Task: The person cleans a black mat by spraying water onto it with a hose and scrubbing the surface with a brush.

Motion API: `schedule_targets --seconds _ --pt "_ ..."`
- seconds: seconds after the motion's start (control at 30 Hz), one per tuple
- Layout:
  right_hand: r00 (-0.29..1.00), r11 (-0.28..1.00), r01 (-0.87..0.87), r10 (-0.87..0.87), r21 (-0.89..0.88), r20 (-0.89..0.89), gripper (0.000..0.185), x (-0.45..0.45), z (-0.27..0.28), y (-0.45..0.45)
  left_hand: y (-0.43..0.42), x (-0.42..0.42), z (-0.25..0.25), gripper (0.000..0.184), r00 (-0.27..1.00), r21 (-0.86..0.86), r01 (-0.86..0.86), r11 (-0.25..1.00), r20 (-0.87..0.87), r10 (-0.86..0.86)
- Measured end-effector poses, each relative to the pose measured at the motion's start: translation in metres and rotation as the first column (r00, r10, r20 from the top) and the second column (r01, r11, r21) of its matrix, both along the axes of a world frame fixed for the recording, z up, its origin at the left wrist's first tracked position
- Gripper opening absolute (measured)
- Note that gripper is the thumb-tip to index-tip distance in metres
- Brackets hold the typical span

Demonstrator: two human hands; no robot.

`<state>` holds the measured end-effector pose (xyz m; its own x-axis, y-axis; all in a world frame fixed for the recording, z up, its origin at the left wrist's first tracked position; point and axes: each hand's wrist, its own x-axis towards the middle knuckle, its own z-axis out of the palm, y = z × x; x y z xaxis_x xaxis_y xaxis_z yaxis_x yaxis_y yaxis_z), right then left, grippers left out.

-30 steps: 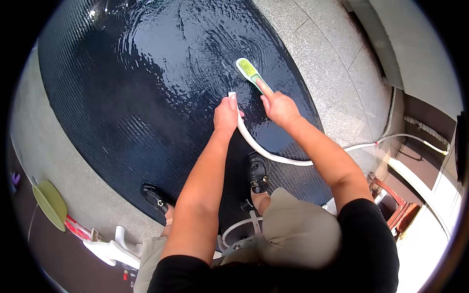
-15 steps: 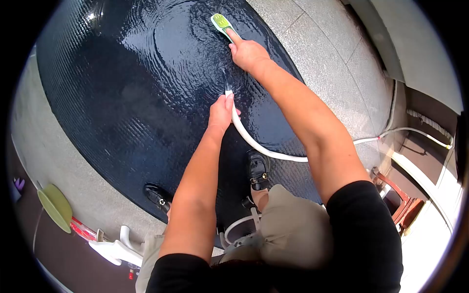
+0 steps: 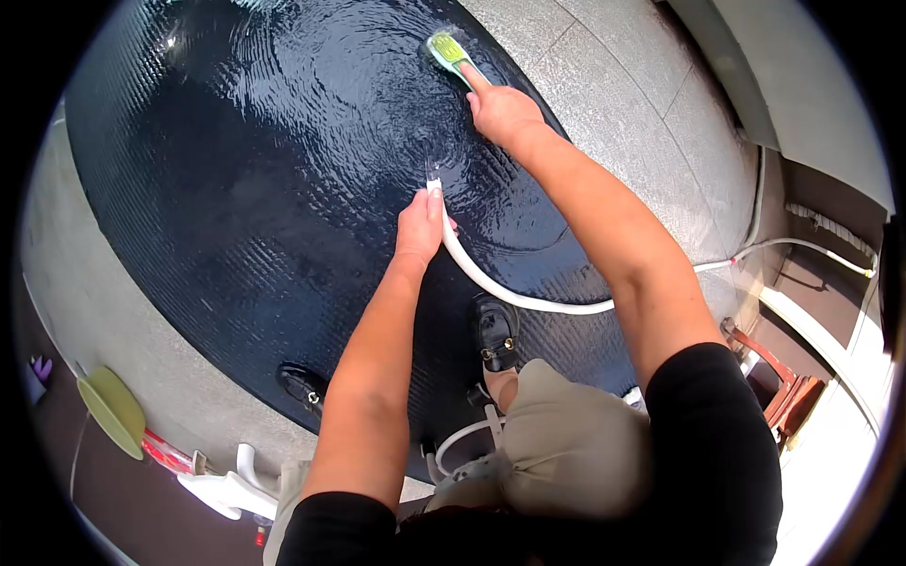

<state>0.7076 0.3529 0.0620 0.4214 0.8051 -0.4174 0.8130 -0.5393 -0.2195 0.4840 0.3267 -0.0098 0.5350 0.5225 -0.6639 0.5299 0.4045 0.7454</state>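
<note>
My left hand point(image 3: 422, 224) is wrapped round the end of a white hose point(image 3: 474, 274), and water runs from its tip onto a dark, ridged mat point(image 3: 236, 255). The mat's surface is wet and rippling. Farther up, near the mat's right edge, my right hand point(image 3: 503, 111) grips the handle of a green and white brush point(image 3: 448, 51), its index finger stretched along the back. The brush head lies against the wet mat; its bristles are hidden underneath.
Black shoes point(image 3: 495, 332) stand on the mat's lower part. A green basin point(image 3: 113, 411) is at the lower left beside a white object point(image 3: 226, 492). Speckled tiles point(image 3: 623, 123) border the mat, and a reddish wooden stool point(image 3: 788, 396) is at the right.
The brush first moved up and left across the mat with my right hand, then slightly back right and down. My left hand and the hose tip shifted slightly left.
</note>
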Motion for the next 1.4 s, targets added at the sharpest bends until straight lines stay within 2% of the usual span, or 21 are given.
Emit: schedule_targets --seconds 0.07,0.13,0.2,0.23,0.3,0.33,0.4,0.43,0.53,0.6,0.7,0.8,0.87,0.93,1.03,1.07,1.1,1.13,1.2,1.27,1.4 --pt "1.000 1.000 0.026 -0.026 0.006 -0.015 0.049 -0.001 -0.006 0.003 -0.002 -0.001 0.008 0.034 1.000 -0.019 -0.002 1.000 -0.014 0.002" --pt "0.998 0.994 0.042 -0.036 0.099 -0.057 0.050 -0.009 -0.011 -0.027 0.003 0.004 0.015 0.035 0.993 -0.130 -0.110 0.985 -0.044 0.105" --pt "0.996 0.999 0.009 -0.012 -0.033 -0.091 0.052 -0.019 0.004 -0.093 0.002 0.005 0.015 0.035 0.992 -0.129 -0.120 0.984 -0.045 0.115" --pt "0.998 0.997 -0.061 0.062 0.043 -0.026 0.055 -0.021 -0.003 -0.140 0.002 0.005 0.014 0.035 0.995 -0.111 -0.099 0.989 -0.043 0.094" --pt "1.000 0.988 -0.020 0.018 -0.156 -0.013 0.058 -0.025 0.008 -0.202 -0.002 0.003 0.004 0.035 0.998 -0.054 -0.062 0.997 -0.031 0.060" --pt "1.000 0.987 -0.021 0.019 -0.157 -0.014 0.058 -0.024 0.008 -0.199 -0.002 0.004 0.007 0.035 0.998 -0.054 -0.062 0.997 -0.032 0.061" --pt "0.999 0.980 -0.035 0.041 -0.196 0.029 0.057 -0.023 0.010 -0.192 -0.004 0.007 0.012 0.035 0.992 0.082 0.052 0.995 -0.120 -0.042" --pt "0.997 0.990 -0.059 0.064 -0.125 0.037 0.057 -0.019 0.005 -0.173 -0.008 0.007 0.003 0.036 0.985 0.167 0.097 0.981 -0.161 -0.070" --pt "1.000 0.999 0.012 -0.012 -0.050 0.007 0.050 -0.001 -0.006 -0.060 -0.005 0.010 0.007 0.037 0.976 0.199 0.127 0.972 -0.198 -0.087" --pt "0.997 0.992 0.068 -0.070 0.107 0.019 0.050 0.011 -0.025 0.002 0.001 0.013 0.011 0.037 0.979 0.188 0.120 0.975 -0.185 -0.084" --pt "0.989 0.986 0.140 -0.136 0.086 -0.058 0.050 0.004 -0.014 0.023 -0.003 0.007 0.000 0.037 0.992 0.046 -0.010 0.999 -0.125 0.016" --pt "0.994 0.997 0.083 -0.082 0.008 -0.074 0.053 0.005 -0.007 -0.059 0.003 0.009 0.012 0.037 0.993 -0.009 -0.002 1.000 -0.122 0.001" --pt "1.000 0.995 0.024 -0.024 -0.098 0.007 0.056 0.007 -0.004 -0.141 0.001 0.007 0.009 0.037 0.995 -0.061 -0.055 0.997 -0.084 0.050" --pt "1.000 0.982 0.021 -0.022 -0.187 -0.001 0.057 0.008 0.004 -0.207 0.002 0.007 0.008 0.037 0.998 -0.053 -0.002 0.999 -0.068 -0.002" --pt "0.999 0.984 -0.011 0.016 -0.178 0.029 0.057 0.015 -0.001 -0.192 0.002 0.005 0.000 0.036 0.998 -0.002 0.031 1.000 -0.057 -0.031" --pt "0.997 0.995 -0.047 0.052 -0.086 0.057 0.056 0.022 -0.011 -0.170 0.001 0.004 -0.003 0.036 0.998 0.050 0.050 0.997 -0.043 -0.048" --pt "0.998 0.998 -0.062 0.062 -0.022 0.033 0.053 0.027 -0.011 -0.131 0.001 0.004 -0.001 0.036 0.998 0.050 0.050 0.997 -0.045 -0.048" --pt "1.000 0.995 -0.029 0.030 -0.091 0.010 0.050 0.029 -0.003 -0.083 0.001 0.006 0.004 0.035 0.998 0.032 0.028 0.999 -0.062 -0.026" --pt "0.999 0.999 0.039 -0.039 -0.032 0.001 0.048 0.034 -0.003 -0.004 0.001 0.009 0.010 0.035 0.997 0.020 0.013 1.000 -0.076 -0.012" --pt "0.995 0.989 0.064 -0.074 0.130 0.069 0.050 0.044 -0.026 0.052 0.001 0.010 0.012 0.034 0.995 -0.038 -0.056 0.998 -0.082 0.053" --pt "0.994 0.984 0.111 -0.113 0.137 0.004 0.050 0.044 -0.027 0.043 0.006 0.010 0.026 0.033 0.994 -0.089 -0.069 0.994 -0.086 0.061"
